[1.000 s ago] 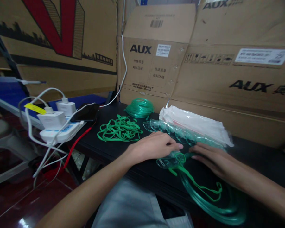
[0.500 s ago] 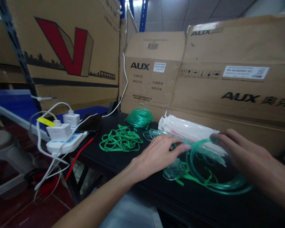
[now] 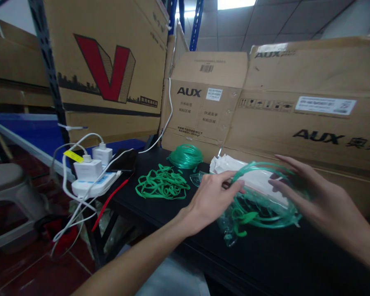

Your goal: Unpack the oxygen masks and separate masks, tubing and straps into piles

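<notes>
We've got the big AUX carton (image 3: 265, 80) standing behind the looped tubing (image 3: 274, 223), the black table (image 3: 265, 263) spreading out below it, the white packets (image 3: 223, 165) partly showing through the loop and the tangle of green straps (image 3: 163, 183) off to its left; and this, we'd judge, is the gathering step, with the tubing shaped as a coil! The next move, we reckon, calls for a steady hold on one side while the other is brought in evenly! Look at the left hand (image 3: 214, 197): thumb and forefinger pinching the loop's left side, tubing right at their tips! The right hand (image 3: 319, 193), blurred, stands at the loop's right end, thumb and forefinger spread apart, and whether they touch it we cannot tell! And at the loop's lower left, we spot a bright green strap end (image 3: 246, 218)
</notes>
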Available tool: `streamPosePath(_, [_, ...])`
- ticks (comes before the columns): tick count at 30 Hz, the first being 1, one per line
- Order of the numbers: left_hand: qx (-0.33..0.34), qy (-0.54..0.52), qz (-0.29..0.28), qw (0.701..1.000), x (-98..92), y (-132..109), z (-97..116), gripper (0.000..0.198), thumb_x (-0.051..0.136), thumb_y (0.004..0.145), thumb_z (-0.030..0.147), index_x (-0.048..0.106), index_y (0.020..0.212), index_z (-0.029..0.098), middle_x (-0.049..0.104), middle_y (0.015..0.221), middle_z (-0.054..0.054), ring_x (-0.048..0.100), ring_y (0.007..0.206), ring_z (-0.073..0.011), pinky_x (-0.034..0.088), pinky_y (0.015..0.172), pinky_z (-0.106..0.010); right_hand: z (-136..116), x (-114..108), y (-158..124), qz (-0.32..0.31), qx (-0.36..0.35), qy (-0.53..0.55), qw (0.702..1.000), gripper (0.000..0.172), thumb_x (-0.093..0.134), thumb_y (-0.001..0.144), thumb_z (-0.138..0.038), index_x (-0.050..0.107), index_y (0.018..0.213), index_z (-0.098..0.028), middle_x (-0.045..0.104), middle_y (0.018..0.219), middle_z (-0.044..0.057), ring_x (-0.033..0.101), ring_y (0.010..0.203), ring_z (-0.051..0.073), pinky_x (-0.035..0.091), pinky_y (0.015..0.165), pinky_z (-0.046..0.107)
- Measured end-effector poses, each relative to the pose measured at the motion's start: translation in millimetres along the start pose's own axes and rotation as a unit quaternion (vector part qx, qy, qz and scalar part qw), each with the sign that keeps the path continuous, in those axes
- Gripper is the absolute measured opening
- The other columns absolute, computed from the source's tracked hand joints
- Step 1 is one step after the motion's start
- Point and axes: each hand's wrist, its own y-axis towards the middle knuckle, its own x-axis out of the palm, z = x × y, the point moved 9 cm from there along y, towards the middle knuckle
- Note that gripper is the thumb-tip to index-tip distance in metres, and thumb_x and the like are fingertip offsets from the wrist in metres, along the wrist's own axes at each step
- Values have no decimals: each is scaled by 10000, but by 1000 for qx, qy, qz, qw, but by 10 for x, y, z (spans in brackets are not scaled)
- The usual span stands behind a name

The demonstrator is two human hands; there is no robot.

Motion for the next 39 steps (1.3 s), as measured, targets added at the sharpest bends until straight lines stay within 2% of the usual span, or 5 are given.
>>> streamPosePath(4, [-12, -40, 46, 998, -75, 13, -45, 305, 553, 1012, 367, 748, 1166, 191, 796, 931, -25, 675, 673, -139, 545, 704, -241, 317, 75, -44, -66, 167, 135, 974, 585, 674, 816, -691, 743, 1179, -236, 801, 866, 53, 742, 717, 254, 589, 622, 309])
streamPosePath(11, [-2, -32, 68, 997, -77, 11, -104, 468, 562, 1015, 329, 563, 1480, 271, 795, 999, -28, 699, 665, -144, 572, 673, -251, 204, 135, -87, -133, 224, 246, 934, 471, 716, 789, -699, 749, 720, -234, 744, 740, 37, 656, 660, 198, 496, 565, 252])
streamPosePath(22, [102, 51, -8, 993, 99, 0, 145, 311, 598, 1012, 239, 726, 1282, 156, 760, 1271, -73, 712, 1126, -211, 514, 1054, -320, 187, 275, -173, -150, 257, 211, 931, 475, 781, 654, -693, 754, 590, -223, 708, 650, 39, 618, 648, 231, 481, 604, 305])
streamPosePath(33, [150, 36, -24, 988, 147, -30, 198, 262, 662, 995, 324, 781, 1135, 138, 796, 1123, -75, 721, 1043, -209, 517, 963, -296, -55, 184, -115, -93, 191, 241, 947, 367, 868, 597, -587, 811, 777, -272, 735, 696, 11, 587, 521, 173, 477, 476, 257])
streamPosePath(39, [153, 32, -33, 987, 167, -26, 194, 227, 674, 987, 304, 797, 1087, 142, 806, 1068, -66, 716, 1012, -199, 507, 930, -276, -98, 219, -125, -107, 140, 248, 952, 335, 871, 638, -601, 830, 771, -296, 761, 719, 8, 660, 614, 198, 550, 564, 256])
